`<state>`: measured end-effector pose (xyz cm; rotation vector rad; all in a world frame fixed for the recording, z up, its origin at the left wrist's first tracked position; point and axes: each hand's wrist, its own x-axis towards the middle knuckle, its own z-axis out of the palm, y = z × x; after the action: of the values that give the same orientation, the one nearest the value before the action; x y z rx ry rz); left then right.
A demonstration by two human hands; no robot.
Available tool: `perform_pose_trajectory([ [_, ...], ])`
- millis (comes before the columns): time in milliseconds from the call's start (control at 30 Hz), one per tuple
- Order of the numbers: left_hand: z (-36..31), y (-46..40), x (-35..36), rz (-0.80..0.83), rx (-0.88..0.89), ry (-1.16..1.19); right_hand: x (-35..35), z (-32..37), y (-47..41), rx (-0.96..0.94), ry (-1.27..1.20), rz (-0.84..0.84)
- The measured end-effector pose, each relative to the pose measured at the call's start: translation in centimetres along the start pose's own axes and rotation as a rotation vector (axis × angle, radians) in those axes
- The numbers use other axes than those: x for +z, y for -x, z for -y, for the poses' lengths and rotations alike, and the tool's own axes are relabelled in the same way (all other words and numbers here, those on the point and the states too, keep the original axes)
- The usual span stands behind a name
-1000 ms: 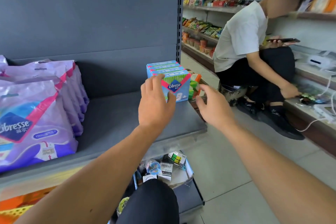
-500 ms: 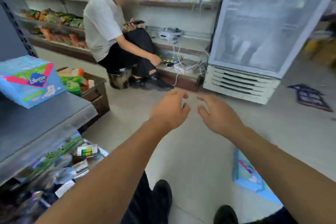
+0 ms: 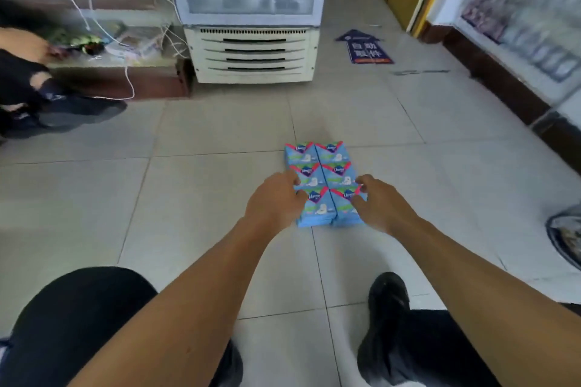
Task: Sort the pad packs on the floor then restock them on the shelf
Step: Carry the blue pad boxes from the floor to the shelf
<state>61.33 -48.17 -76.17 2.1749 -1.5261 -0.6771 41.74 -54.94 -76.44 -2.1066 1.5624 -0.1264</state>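
- Head view, hands: both forearms reach forward and down toward the tiled floor (image 3: 195, 185), palms turned inward toward each other.
- Left hand (image 3: 274, 202) sits at the left edge of the pad packs (image 3: 323, 181); its fingers are curled, fingertips touching the side of the middle and nearest packs. Whether it truly grips them or only touches, I cannot tell through the blur.
- Right hand (image 3: 379, 203) mirrors it at the right edge, fingers bent and slightly spread, tips against the nearest right-hand pack.
- Pad packs: six blue packs with pink and green corners lie flat on the floor in a tidy block, two across and three deep, edges touching, straight ahead between the two hands.
- Around them: a glass-door fridge (image 3: 251, 12) stands further back, a blue floor sticker (image 3: 364, 49) lies to its right, and another person's dark shoe (image 3: 78, 110) shows at the left edge. The wearer's black trouser knee (image 3: 78, 324) and black shoe (image 3: 388, 295) fill the bottom.
- Compared with half a second ago: the view has swung right and down, so the grey shelf with its pack is out of sight; the hands, then in the air with nothing near them, have dropped to the sides of the floor block.
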Motion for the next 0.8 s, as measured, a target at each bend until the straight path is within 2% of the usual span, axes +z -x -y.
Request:
perform_pose_trajectory([
  [233,0.3,-9.6,12.8,0.194,-0.105,0.146,7.8,-10.1,-10.2,0.276,-0.164,0.113],
  [367,0.4,-14.4,20.3,0.267,-0.146,0.171,12.2,-15.3,-17.2,0.426,-0.244,0.034],
  [467,0.8,-16.9,24.2,0.230,-0.160,0.186,14.9,-18.4,-20.5,0.517,-0.327,-0.005],
  [633,1.7,-18.6,27.3,0.184,-0.132,0.191,18.1,-21.5,-21.5,0.552,-0.477,0.097],
  [800,2.2,-18.1,26.8,0.176,-0.184,0.209,18.3,-22.6,-19.7,0.596,-0.584,-0.067],
])
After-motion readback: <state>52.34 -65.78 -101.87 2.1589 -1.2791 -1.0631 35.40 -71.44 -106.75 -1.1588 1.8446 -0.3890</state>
